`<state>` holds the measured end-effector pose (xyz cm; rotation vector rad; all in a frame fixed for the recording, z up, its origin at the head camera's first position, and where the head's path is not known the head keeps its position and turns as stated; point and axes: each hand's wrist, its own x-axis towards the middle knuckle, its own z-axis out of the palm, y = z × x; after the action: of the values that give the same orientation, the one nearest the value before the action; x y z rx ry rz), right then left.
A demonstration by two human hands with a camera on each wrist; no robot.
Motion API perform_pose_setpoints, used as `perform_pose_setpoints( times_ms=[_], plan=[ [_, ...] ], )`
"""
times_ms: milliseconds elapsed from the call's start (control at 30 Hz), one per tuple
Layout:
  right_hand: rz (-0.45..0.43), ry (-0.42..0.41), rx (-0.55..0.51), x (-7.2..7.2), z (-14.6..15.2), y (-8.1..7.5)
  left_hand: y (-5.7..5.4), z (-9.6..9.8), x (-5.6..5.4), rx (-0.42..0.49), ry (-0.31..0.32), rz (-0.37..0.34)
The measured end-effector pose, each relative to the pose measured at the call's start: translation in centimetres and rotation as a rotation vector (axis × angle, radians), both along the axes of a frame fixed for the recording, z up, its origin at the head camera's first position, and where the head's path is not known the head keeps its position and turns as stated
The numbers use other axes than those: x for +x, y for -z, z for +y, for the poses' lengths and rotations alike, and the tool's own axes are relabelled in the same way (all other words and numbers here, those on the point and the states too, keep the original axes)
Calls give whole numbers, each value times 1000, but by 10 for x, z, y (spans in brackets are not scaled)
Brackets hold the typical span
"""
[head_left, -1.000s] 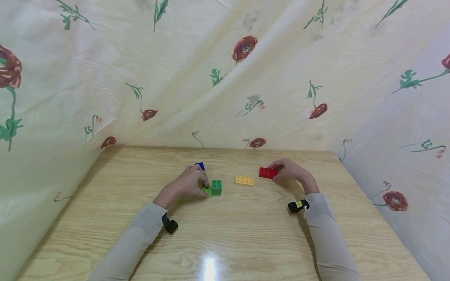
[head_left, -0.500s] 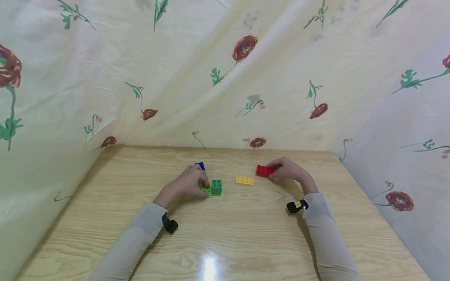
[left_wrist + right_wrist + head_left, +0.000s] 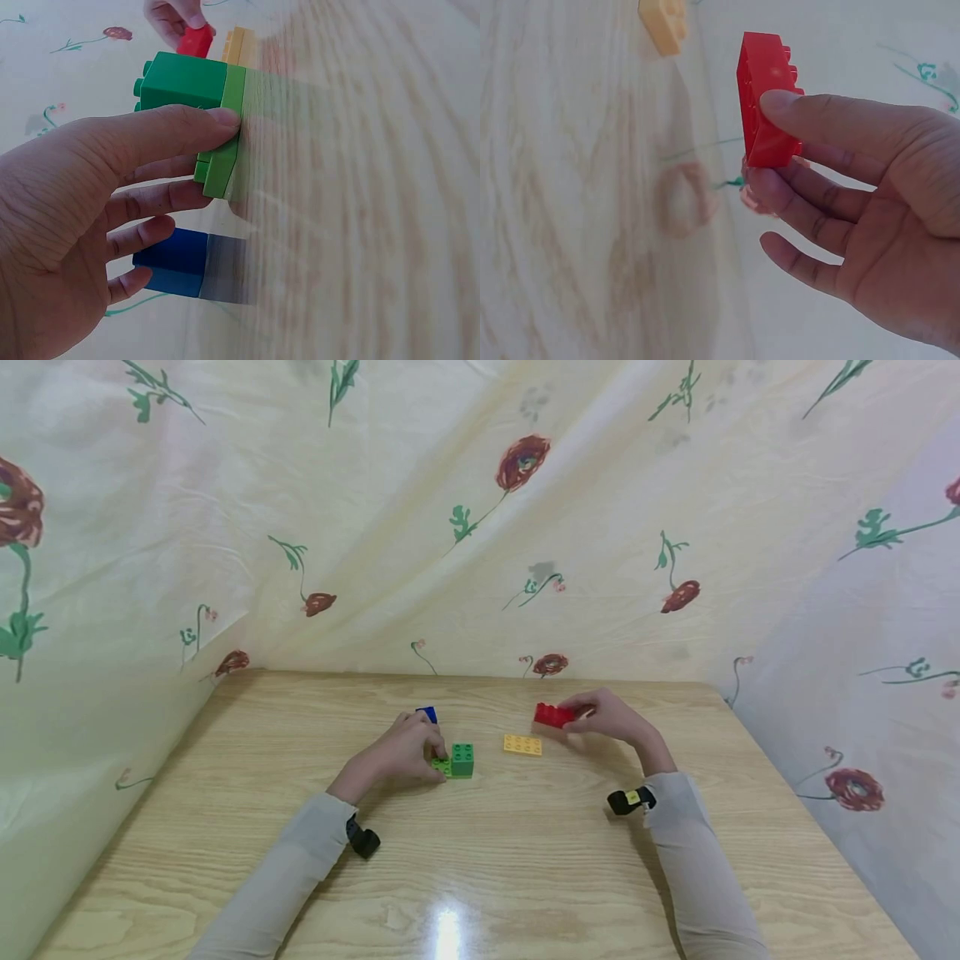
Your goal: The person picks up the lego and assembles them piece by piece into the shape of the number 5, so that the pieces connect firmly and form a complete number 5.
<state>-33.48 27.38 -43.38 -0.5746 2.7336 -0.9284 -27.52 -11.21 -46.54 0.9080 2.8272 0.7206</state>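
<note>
My left hand [image 3: 401,748] pinches a thin light green building brick [image 3: 223,169] between thumb and fingers, low at the table. On one end of that plate sits a taller dark green brick [image 3: 462,759]. Just behind my left fingers stands a blue brick [image 3: 174,262], partly hidden by the hand in the head view. My right hand [image 3: 609,718] grips a red brick [image 3: 769,101] by one end with thumb and fingers. The right wrist view shows the red brick lifted off the table, studs facing away from the tabletop. Closest to it lies a thin yellow brick [image 3: 522,744].
The wooden table [image 3: 480,852] spreads out in front of both arms. A flowered cloth [image 3: 420,527] hangs along its back and sides. Each wrist carries a small black camera.
My right hand has carried the red brick up and to the left, off the table and near the back of the yellow brick. My left hand stays where it was.
</note>
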Motion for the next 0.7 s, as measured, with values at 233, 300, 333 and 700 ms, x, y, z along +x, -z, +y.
perform_pose_setpoints(
  times_ms=[233,300,333,700],
  plan=[
    [47,-15,-26,6,-12,-8,0,0,0,-2,-4,-2],
    [58,-30,-32,7,-16,-9,0,0,0,-4,-4,-1],
    [58,-32,-36,8,-18,-10,1,0,0,-5,-3,0],
    [95,-66,-67,17,-38,-22,1,0,0,1,-4,-3]
  ],
)
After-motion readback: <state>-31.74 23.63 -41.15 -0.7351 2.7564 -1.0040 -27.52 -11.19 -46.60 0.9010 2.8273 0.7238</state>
